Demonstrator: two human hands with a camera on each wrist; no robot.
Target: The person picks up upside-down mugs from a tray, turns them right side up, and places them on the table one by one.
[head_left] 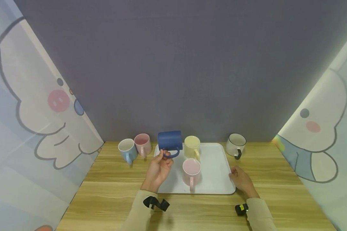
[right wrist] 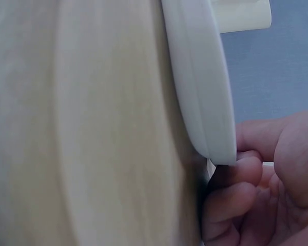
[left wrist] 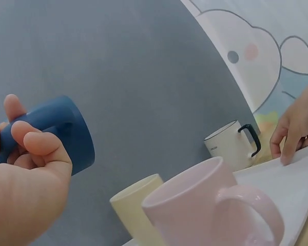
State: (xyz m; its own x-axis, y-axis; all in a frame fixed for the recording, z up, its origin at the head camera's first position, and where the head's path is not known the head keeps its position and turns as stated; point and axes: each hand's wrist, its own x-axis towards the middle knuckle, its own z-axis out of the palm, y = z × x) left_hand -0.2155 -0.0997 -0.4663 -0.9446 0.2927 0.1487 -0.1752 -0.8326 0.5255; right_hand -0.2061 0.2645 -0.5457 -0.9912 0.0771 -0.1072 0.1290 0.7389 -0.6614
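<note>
My left hand (head_left: 159, 168) grips a dark blue mug (head_left: 170, 140) by its handle. The mug lies on its side in the air over the back left of a white tray (head_left: 215, 173), its round end facing right in the left wrist view. On the tray, a yellow mug (head_left: 192, 146) stands behind a pink mug (head_left: 191, 173), both upright. With thumb and curled fingers, my right hand (head_left: 242, 181) pinches the tray's right rim, seen close in the right wrist view; the thumb's tip is partly hidden behind that rim (right wrist: 215, 102).
Left of the tray, a light blue mug (head_left: 128, 152) and a rose pink mug (head_left: 143, 145) stand close together. A white mug with a black handle (head_left: 235, 146) stands off the tray's back right corner. A grey wall (head_left: 173, 70) rises behind the wooden table (head_left: 112, 189).
</note>
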